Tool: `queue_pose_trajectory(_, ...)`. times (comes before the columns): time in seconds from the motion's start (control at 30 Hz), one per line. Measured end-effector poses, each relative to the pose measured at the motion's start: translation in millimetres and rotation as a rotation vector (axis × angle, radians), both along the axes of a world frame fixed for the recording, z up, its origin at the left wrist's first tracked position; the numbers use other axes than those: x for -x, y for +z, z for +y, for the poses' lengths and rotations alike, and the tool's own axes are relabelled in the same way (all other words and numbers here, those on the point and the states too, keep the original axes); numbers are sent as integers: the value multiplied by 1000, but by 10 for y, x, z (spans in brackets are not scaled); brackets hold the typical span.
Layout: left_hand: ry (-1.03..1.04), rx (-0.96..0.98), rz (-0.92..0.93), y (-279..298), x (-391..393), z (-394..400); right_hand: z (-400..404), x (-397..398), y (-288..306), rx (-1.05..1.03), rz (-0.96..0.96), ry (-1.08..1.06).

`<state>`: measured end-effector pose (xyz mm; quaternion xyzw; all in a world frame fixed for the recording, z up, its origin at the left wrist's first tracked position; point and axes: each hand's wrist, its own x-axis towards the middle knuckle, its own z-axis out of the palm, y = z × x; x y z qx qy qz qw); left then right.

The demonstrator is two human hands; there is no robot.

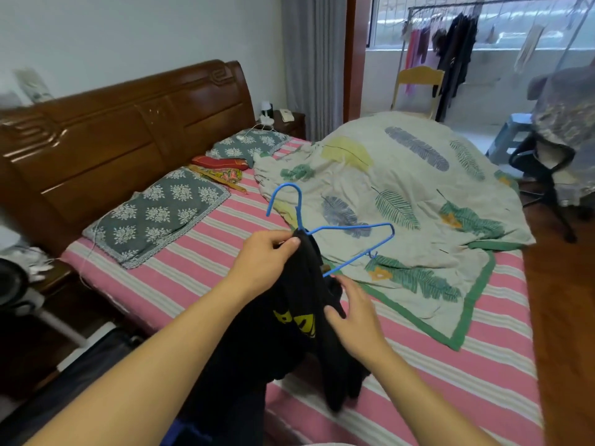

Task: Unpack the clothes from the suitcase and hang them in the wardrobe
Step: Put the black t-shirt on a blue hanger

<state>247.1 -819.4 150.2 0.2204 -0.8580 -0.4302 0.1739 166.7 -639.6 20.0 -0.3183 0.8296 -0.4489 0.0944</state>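
One black garment (289,317) hangs above the near edge of one striped bed (199,278). Left hand (264,262) pinches its collar against one blue hanger (351,228); right hand (354,320) grips a fold lower right.

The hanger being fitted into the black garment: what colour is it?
Blue. The hanger shows clearly in the head view, half inside the black garment.

Wooden headboard (128,123), striped bed (483,365), 2 pillows (157,214), daylit window (483,20).
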Motion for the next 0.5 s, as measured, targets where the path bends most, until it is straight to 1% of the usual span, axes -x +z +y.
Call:
queue_pose_trajectory(0.07,-25,-91,10,64,-89,-56,-120,47,-69,-69,-11,103)
queue_pose_trajectory(0.13,-49,-146,8,118,-173,-149,-198,61,-59,-107,-15,251)
queue_pose_trajectory(0.23,39,-223,90,193,-318,-365,-141,49,-99,-283,40,458)
queue_pose_trajectory(0.3,69,-250,122,221,-484,-595,23,238,-185,-329,155,460)
queue_pose_trajectory(0.33,37,-221,85,221,-588,-718,115,413,-179,-283,251,412)
queue_pose_trajectory(0.4,-108,-50,-97,197,-801,-908,248,840,6,-171,469,325)
queue_pose_trajectory(0.43,-173,82,-212,176,-876,-949,277,1014,176,-168,540,330)
queue_pose_trajectory(0.5,-222,445,-367,123,-915,-983,212,1222,569,-146,679,362)
